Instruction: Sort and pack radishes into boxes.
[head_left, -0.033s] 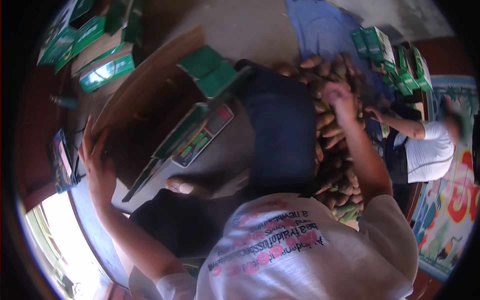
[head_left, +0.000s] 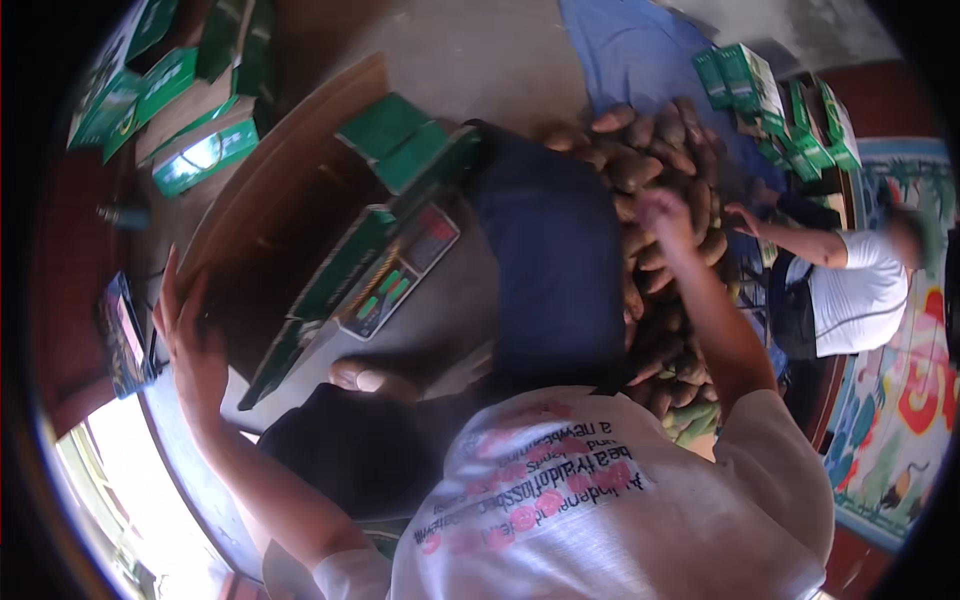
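Note:
My left hand (head_left: 192,325) has its fingers spread against the near left edge of a large open carton (head_left: 300,190), brown inside with green flaps. No loose thing shows in that hand. The carton stands by a scale (head_left: 400,275) with green-lit displays, partly covered by a flap. To the right, my right hand (head_left: 665,215) hovers at a heap of brown tubers (head_left: 635,172) that look like sweet potatoes. Its fingers are curled and blurred, and whether anything is in them cannot be made out. My dark-trousered leg (head_left: 555,250) lies between carton and heap.
A co-worker (head_left: 855,285) in a white shirt reaches toward the heap from the right. Green boxes stand at the far left (head_left: 205,160) and far right (head_left: 745,85). A blue cloth (head_left: 640,50) spreads behind the tubers. Some greenish tubers (head_left: 695,422) lie nearer me.
My right hand has shifted slightly left over the heap, uncovering more tubers. My left hand stays at the carton edge; the whole view has shifted a little.

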